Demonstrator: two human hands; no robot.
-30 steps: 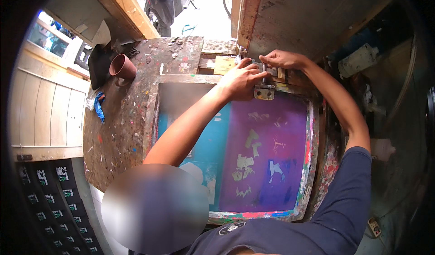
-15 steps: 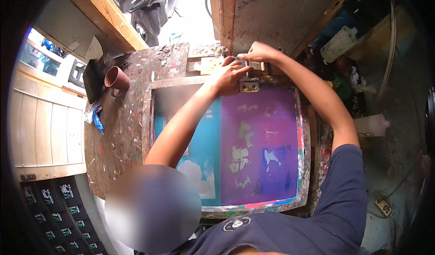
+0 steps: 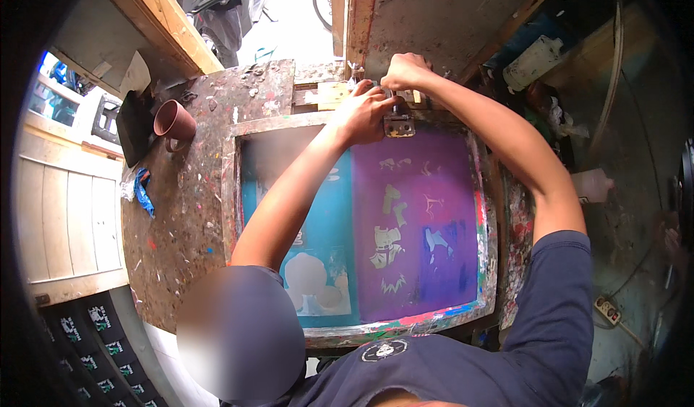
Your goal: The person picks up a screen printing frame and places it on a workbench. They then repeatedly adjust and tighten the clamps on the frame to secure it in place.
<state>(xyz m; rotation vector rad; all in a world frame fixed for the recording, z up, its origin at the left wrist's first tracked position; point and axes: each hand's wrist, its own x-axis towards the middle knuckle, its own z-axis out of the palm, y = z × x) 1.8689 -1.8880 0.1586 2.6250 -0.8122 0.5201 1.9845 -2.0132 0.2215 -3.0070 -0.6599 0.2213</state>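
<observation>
A paint-stained screen-printing frame [image 3: 489,262] lies in front of me, its mesh teal on the left half and purple on the right, with pale stencil shapes. At its far edge sits a metal hinge clamp [image 3: 399,126]. My left hand [image 3: 359,118] reaches across the frame, fingers curled over the clamp's left side. Just beyond it, my right hand [image 3: 407,72] is closed like a fist above the clamp's rear part. Whatever is inside the right fingers is hidden. Under the clamp area runs a light wooden block [image 3: 332,96].
On the worn table [image 3: 173,226] at left stand a brown mug [image 3: 175,121] and a crumpled blue wrapper [image 3: 144,194]. Plastic bottles [image 3: 533,63] lie at right, and a power strip [image 3: 607,311] hangs lower right. Dark printed cloths [image 3: 90,349] are at lower left.
My right hand has lifted slightly away from the clamp and its fingers have curled in more. The left hand stays on the clamp. The whole view has shifted a little.
</observation>
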